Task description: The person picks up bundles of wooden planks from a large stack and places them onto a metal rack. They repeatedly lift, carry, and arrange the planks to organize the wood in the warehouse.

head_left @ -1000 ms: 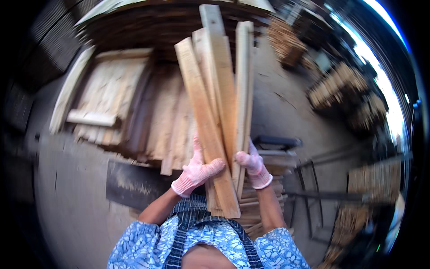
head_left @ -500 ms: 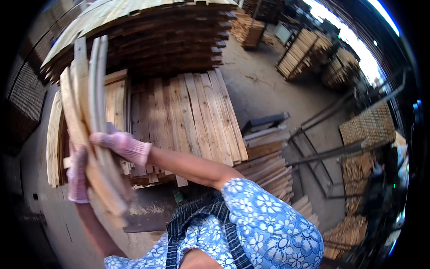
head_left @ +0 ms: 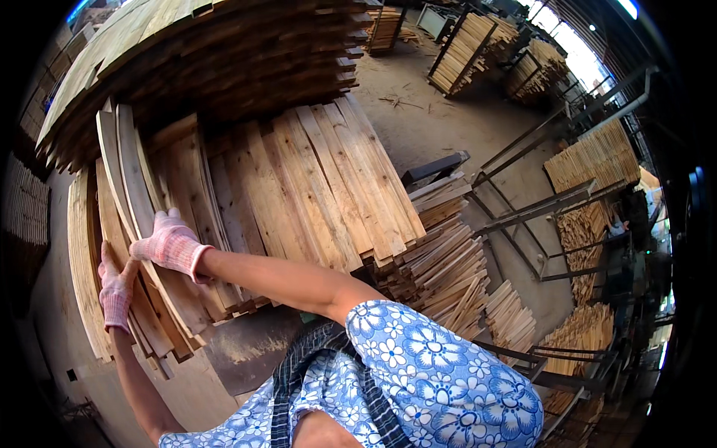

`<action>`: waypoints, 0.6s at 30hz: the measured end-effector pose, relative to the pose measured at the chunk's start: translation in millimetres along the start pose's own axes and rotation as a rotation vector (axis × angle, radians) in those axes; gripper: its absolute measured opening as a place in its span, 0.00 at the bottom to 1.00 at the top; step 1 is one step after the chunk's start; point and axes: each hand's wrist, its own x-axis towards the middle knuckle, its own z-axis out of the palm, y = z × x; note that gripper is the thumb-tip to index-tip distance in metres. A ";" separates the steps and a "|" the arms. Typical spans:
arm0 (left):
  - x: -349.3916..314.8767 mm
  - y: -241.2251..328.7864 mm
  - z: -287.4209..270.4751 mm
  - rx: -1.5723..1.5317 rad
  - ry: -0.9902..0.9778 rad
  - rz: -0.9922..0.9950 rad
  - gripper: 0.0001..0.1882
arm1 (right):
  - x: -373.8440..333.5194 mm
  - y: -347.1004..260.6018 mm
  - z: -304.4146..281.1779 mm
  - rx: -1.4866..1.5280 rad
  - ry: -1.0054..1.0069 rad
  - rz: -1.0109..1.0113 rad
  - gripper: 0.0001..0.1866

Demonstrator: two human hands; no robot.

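Note:
Both my hands wear pink-and-white knitted gloves. My right hand (head_left: 170, 245) is closed over the upper faces of a few long wooden planks (head_left: 128, 175), its thumb toward their left edge. Lower on the left side, my left hand (head_left: 116, 293) grips the same bundle near its edge, fingers pointing away from me. These planks lie lengthwise on the left part of a low plank stack (head_left: 321, 187), slightly askew to the boards beneath. Parts of the planks under my gloves are hidden.
A taller timber stack (head_left: 224, 67) stands just beyond. To the right are loose piled strips (head_left: 441, 276) and dark metal frames (head_left: 523, 216). Farther off, bundled wood (head_left: 470, 56) stands on the concrete floor (head_left: 396, 123). Another stacked pile (head_left: 26, 201) is at far left.
The planks, raised and blurred before, now lie down on the left part of the stack. Both hands moved slightly left with them. The view has shifted a little.

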 end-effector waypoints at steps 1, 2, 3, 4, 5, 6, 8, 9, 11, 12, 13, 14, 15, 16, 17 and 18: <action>-9.9 1.1 -11.4 0.047 0.026 -0.041 0.46 | -2.2 1.4 7.1 -0.015 0.061 -0.032 0.53; -18.6 15.5 -18.5 -0.004 0.128 0.024 0.43 | -3.0 2.2 0.5 0.060 0.019 -0.069 0.51; -24.9 33.3 -24.2 -0.050 0.223 0.103 0.40 | -4.7 5.2 -8.8 0.134 -0.015 -0.100 0.49; -36.8 59.4 -28.0 -0.184 0.352 0.249 0.36 | -9.5 10.4 -18.0 0.215 -0.041 -0.121 0.47; -24.9 61.6 -11.1 -0.290 0.292 0.297 0.32 | -8.7 12.9 -27.8 0.416 -0.147 -0.114 0.40; -14.0 65.9 0.2 -0.384 0.248 0.346 0.29 | -3.7 14.1 -30.0 0.590 -0.192 -0.156 0.35; -12.7 70.6 15.8 -0.279 0.113 0.359 0.27 | 6.8 31.0 -12.5 0.917 -0.314 -0.171 0.34; -2.9 58.9 21.8 -0.257 0.118 0.288 0.27 | 4.8 28.3 -2.0 0.959 -0.314 -0.108 0.33; -1.8 64.2 23.8 -0.244 0.131 0.342 0.28 | 3.1 30.0 -0.3 0.950 -0.250 -0.139 0.34; 0.9 69.1 22.8 -0.227 0.119 0.379 0.28 | 0.8 33.6 -5.4 0.946 -0.246 -0.143 0.33; 1.8 31.9 30.0 -0.308 0.096 0.356 0.29 | -9.6 32.8 -6.1 0.863 -0.280 -0.148 0.33; -7.7 52.5 30.4 -0.252 0.044 0.379 0.30 | -15.2 40.9 -24.3 0.791 -0.260 -0.146 0.34; -18.8 75.5 33.2 -0.202 -0.003 0.401 0.32 | -19.8 48.4 -40.3 0.719 -0.243 -0.144 0.34; -33.8 94.3 27.9 -0.145 -0.041 0.420 0.33 | -28.8 61.8 -54.4 0.795 -0.273 -0.191 0.34; -48.5 92.4 28.3 0.155 0.001 0.419 0.31 | -35.1 74.7 -55.5 0.874 -0.345 -0.228 0.34; -63.6 86.1 28.7 0.462 0.029 0.403 0.30 | -47.4 82.8 -64.7 0.906 -0.359 -0.217 0.30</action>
